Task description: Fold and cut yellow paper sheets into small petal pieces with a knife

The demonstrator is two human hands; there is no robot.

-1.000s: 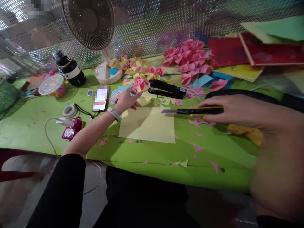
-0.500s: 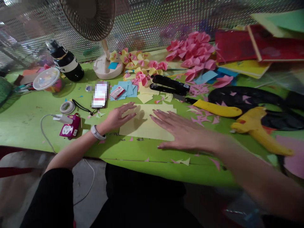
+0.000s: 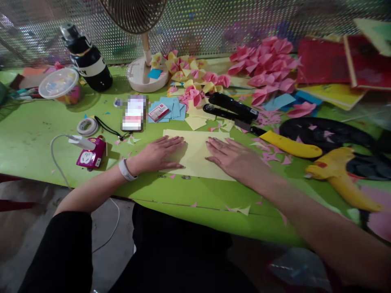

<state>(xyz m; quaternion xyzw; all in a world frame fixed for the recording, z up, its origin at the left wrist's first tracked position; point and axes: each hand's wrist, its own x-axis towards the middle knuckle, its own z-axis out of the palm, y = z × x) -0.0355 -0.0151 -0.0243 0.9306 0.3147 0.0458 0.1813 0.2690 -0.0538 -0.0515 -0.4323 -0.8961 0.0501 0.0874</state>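
Both hands lie open and flat, palms down, gripping nothing: the left hand [image 3: 159,154] and the right hand [image 3: 235,159] press side by side on a pale yellow paper sheet [image 3: 195,156] at the near edge of the green desk [image 3: 30,138]. Just right of the sheet lies a yellow-handled utility knife [image 3: 288,145], with a black stapler [image 3: 231,107] behind it. Farther back, a red-and-white card [image 3: 159,112] and a black bottle [image 3: 88,59] carry print too blurred to read.
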